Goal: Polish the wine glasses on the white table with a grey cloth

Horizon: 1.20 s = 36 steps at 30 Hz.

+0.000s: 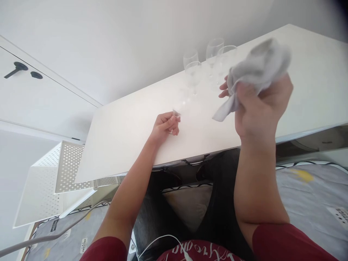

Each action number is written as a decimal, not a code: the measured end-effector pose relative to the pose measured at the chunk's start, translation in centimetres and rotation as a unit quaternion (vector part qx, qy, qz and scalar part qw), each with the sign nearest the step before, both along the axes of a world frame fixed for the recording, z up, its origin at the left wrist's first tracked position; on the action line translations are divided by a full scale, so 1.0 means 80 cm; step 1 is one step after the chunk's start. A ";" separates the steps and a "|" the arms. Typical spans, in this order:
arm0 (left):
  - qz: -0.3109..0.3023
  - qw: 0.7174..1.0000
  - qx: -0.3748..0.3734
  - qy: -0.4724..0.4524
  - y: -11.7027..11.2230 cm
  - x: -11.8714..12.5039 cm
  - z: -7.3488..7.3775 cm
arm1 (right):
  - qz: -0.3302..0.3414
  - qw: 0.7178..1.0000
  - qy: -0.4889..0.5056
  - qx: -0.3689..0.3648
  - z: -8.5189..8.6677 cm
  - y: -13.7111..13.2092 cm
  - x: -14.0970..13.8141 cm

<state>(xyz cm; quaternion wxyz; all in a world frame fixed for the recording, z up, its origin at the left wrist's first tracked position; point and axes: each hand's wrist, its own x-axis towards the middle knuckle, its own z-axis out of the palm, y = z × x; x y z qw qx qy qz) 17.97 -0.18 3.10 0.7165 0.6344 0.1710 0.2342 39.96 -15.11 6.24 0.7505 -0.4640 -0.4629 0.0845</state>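
Note:
My left hand (167, 125) is closed over the white tabletop, its fingers pinched round a clear wine glass (176, 113). Only a small see-through part and faint glints of that glass show, so its outline is hard to make out. Raised at the right, my right hand (261, 101) grips a crumpled light grey cloth (258, 67), slightly blurred, with one corner hanging down to the left. Several clear stemmed wine glasses (193, 74) stand upright near the far edge, between and beyond my two hands.
The white table (122, 127) spans the view, with a wall (141, 43) behind it. White perforated baskets (72, 166) stand at the left, near a grey cable (54, 236). Grey patterned bedding (307, 195) lies below, and a white door with a black handle (16, 69) is upper left.

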 end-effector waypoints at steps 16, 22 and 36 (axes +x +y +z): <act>0.067 0.995 0.066 0.022 0.001 0.008 -0.032 | 0.082 0.939 -0.141 -0.303 0.003 0.035 -0.097; 0.134 0.986 0.092 0.031 -0.003 0.011 -0.022 | 0.111 0.939 -0.119 -0.302 -0.002 0.035 -0.086; 0.158 0.980 0.102 -0.071 0.010 0.013 -0.016 | 0.055 0.981 0.126 -0.138 -0.032 0.063 -0.093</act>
